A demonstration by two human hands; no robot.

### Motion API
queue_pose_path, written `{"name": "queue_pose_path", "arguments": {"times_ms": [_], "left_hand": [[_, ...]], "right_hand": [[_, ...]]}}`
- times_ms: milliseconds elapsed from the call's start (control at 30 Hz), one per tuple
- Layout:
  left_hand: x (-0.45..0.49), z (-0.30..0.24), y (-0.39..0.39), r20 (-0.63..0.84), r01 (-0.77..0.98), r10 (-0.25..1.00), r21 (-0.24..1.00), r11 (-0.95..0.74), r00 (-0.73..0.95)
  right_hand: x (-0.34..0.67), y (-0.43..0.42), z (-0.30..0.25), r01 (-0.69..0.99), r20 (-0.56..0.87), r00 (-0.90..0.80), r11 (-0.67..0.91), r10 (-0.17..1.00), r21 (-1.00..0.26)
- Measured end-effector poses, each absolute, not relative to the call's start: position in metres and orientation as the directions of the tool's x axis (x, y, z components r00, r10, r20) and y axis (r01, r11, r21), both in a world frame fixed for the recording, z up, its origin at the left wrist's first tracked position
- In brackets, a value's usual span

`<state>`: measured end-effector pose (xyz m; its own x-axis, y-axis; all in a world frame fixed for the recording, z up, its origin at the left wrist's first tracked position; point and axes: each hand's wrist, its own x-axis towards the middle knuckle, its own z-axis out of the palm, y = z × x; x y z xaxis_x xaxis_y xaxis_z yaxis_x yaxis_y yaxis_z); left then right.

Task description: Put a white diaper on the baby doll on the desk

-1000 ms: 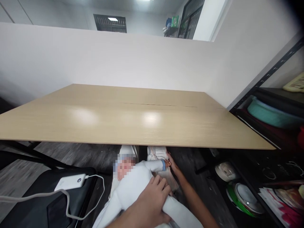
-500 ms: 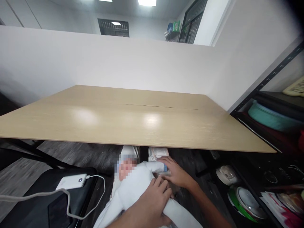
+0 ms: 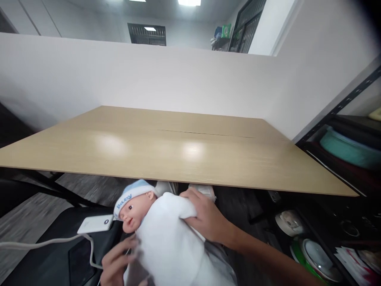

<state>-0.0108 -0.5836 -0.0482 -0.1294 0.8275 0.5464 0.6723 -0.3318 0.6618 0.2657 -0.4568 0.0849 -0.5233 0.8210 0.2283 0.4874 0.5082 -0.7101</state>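
A baby doll in white clothing lies tilted over my lap, just below the table's front edge. Its head, in a pale blue and white cap with lettering, points to the left and its face is turned outward. My right hand is closed on the white cloth at the doll's far upper side, fingers partly hidden under a fold. At the doll's near side, below the chin, my left hand has its curled fingers against the white clothing; the fingertips are blurred by motion.
A wooden table spans the front, with a white partition behind it. On the left, a black chair holds a white power bank with a cable and a dark phone. Shelves with bowls and packets stand right.
The doll has come up toward me and its capped head has moved left. My left hand has gone from the doll's legs to beside its neck. My right hand has shifted slightly left.
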Motion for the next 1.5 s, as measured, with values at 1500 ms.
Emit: {"name": "queue_pose_path", "arguments": {"times_ms": [1500], "left_hand": [[-0.005, 0.035, -0.091, 0.343, 0.819, 0.877, 0.352, -0.452, 0.337]], "right_hand": [[0.441, -0.124, 0.019, 0.827, 0.253, -0.257, 0.347, 0.933, -0.441]]}}
